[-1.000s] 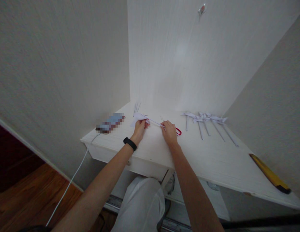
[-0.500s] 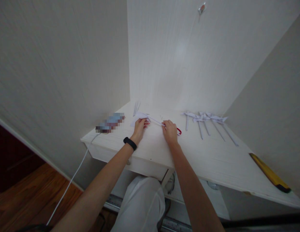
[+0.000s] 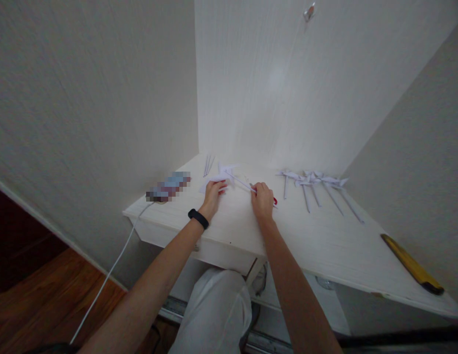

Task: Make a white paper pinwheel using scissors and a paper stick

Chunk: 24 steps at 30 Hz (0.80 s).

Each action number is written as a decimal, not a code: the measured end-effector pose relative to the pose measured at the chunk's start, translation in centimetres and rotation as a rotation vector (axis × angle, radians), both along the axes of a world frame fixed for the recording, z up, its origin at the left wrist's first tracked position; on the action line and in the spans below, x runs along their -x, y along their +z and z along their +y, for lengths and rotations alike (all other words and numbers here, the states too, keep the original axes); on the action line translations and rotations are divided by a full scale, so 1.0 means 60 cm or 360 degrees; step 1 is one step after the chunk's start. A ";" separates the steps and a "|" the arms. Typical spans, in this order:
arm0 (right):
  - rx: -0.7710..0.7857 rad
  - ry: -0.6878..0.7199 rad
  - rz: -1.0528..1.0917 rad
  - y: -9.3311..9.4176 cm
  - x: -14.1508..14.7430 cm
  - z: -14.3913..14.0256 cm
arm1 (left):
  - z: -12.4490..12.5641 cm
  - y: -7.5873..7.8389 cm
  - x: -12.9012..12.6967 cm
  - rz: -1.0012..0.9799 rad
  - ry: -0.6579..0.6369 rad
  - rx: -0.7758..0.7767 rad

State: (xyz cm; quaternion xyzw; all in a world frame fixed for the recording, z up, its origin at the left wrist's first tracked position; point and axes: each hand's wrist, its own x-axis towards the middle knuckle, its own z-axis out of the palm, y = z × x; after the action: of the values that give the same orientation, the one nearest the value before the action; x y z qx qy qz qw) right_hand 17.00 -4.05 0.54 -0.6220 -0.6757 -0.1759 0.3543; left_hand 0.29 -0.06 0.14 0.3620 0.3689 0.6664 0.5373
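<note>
A white paper pinwheel (image 3: 226,171) is on a thin white paper stick (image 3: 241,183), its blades spread at the left end. My right hand (image 3: 263,201) is closed around the other end of the stick. My left hand (image 3: 213,197) is beside the lower blade, fingers bent and a little apart; whether the fingertips touch the paper is hard to make out. Under the pinwheel, a sheet of white paper (image 3: 204,188) shows partly. A red loop (image 3: 275,201), perhaps a scissors handle, peeks out behind my right hand.
Several finished paper pinwheels (image 3: 313,178) lie at the right on the white desk (image 3: 229,223). Thin paper sticks (image 3: 208,166) rest in the back left corner. A blurred-out device (image 3: 168,187) with a white cable (image 3: 121,253) is at left. A yellow-and-black tool (image 3: 411,263) lies far right.
The pinwheel's blades have turned and now stand spread above my left hand, whose fingers have loosened. My right hand has shifted slightly right with the stick.
</note>
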 end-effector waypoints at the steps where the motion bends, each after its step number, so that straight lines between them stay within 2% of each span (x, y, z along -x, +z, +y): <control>1: -0.0005 0.0002 0.0002 -0.001 0.000 0.000 | 0.000 0.001 0.000 0.0002 0.0003 -0.0002; 12: -0.0018 0.0013 -0.0009 -0.003 -0.001 0.001 | -0.010 0.017 0.001 -0.0114 0.0022 0.0045; 24: -0.0028 0.0054 -0.0012 -0.001 0.000 0.001 | -0.018 0.022 0.003 -0.0221 0.0052 0.0053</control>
State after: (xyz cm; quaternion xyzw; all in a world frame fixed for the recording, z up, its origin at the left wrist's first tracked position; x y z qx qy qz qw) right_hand 17.02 -4.00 0.50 -0.6067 -0.6859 -0.1782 0.3600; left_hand 0.12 -1.13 1.43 0.2999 0.3477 0.6923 0.5567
